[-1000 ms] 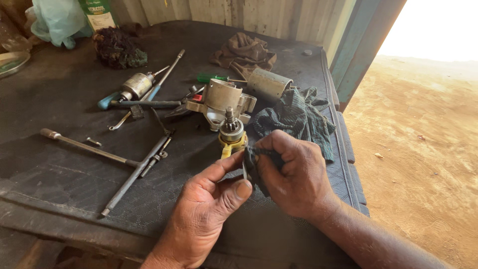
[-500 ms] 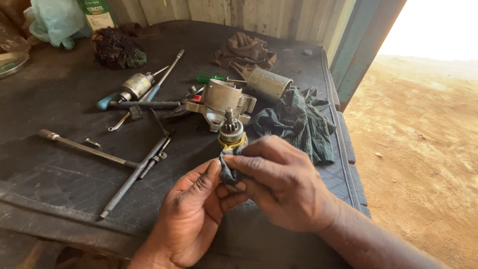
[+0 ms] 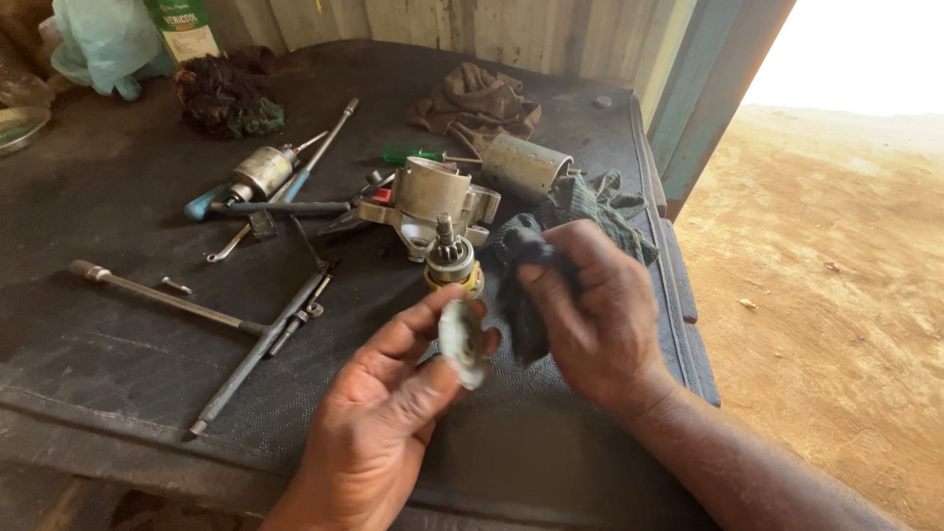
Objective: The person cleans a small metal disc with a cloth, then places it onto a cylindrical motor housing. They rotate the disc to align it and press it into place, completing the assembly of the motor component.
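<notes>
My left hand holds a small round metal disc part between thumb and fingers, low in the middle of the view. My right hand grips a dark green rag just to the right of the disc, a little apart from it. The rag trails back onto the bench toward a bunched part. Just behind the hands a small geared rotor with a brass-coloured base stands upright on the dark bench top.
A grey metal motor housing, a metal cylinder, a green-handled screwdriver, a T-bar wrench, a blue-handled tool and a brown rag lie on the bench. Its right edge drops to sandy ground.
My right hand was closed over the part with the rag against my left hand. It has pulled away to the right with the rag, and the round disc now shows in my left fingers.
</notes>
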